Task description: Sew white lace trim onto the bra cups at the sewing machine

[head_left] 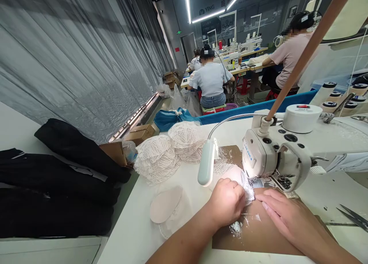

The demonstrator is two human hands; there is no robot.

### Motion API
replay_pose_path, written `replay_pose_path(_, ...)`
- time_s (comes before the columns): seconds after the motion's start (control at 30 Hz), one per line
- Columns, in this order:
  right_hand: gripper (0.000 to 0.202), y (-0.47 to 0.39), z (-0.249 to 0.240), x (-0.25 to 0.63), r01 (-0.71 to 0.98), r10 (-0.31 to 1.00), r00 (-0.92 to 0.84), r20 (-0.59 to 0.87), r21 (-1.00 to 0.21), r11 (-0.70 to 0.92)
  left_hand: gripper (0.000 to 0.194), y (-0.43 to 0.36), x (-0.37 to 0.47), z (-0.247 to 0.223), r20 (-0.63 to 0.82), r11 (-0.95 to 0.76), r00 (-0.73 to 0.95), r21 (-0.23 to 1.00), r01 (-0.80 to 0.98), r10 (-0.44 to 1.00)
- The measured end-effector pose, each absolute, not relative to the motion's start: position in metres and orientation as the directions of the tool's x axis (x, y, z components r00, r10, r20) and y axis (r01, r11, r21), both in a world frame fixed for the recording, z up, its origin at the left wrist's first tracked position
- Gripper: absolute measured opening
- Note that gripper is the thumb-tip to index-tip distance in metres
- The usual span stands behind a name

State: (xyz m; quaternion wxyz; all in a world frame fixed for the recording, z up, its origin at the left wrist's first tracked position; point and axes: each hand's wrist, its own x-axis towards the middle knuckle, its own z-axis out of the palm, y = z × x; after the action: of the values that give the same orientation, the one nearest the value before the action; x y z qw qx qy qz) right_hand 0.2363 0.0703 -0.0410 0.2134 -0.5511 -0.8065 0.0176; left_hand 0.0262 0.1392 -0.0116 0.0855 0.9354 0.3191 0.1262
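Note:
My left hand (227, 199) is closed, its curled fingers gripping a pale lace-edged cup piece (233, 173) just in front of the needle area. The piece's lace edge (249, 193) lies brightly lit under the head of the white sewing machine (258, 152). My right hand (287, 214) rests with fingers stretched out on the brown, shiny work surface (258, 233), its fingertips right beside the lace edge. Part of the piece is hidden behind my left hand. A beige cup piece (165, 205) with sheer fabric lies on the table, left of my left forearm.
Stacks of white lace pieces (156, 156) stand at the table's far left. A gooseneck lamp (206, 162) hangs left of the machine head. Dark scissors (355, 218) lie at right, near thread cones (327, 93). Co-workers (211, 78) sit at machines beyond a blue cloth edge (230, 114).

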Motion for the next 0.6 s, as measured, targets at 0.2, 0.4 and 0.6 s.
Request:
replay_pose_path(0.2, 0.032, 0.072, -0.033, 0.235, 0.878, 0.874, -0.324, 0.362, -0.228, 0.42, 0.021, 0.14, 0.023, -0.011, 0.186, -0.817, 0.804, 0.266, 0.512, 0.565)
replay_pose_path(0.4, 0.033, 0.073, -0.028, 0.233, 0.883, 0.873, -0.315, 0.373, -0.223, 0.414, 0.028, 0.141, 0.022, -0.007, 0.183, -0.817, 0.806, 0.277, 0.507, 0.562)
replay_pose_path(0.6, 0.036, 0.072, -0.029, 0.233, 0.884, 0.887, -0.307, 0.346, -0.242, 0.401, 0.027, 0.143, 0.019, -0.006, 0.168, -0.838, 0.841, 0.305, 0.452, 0.515)
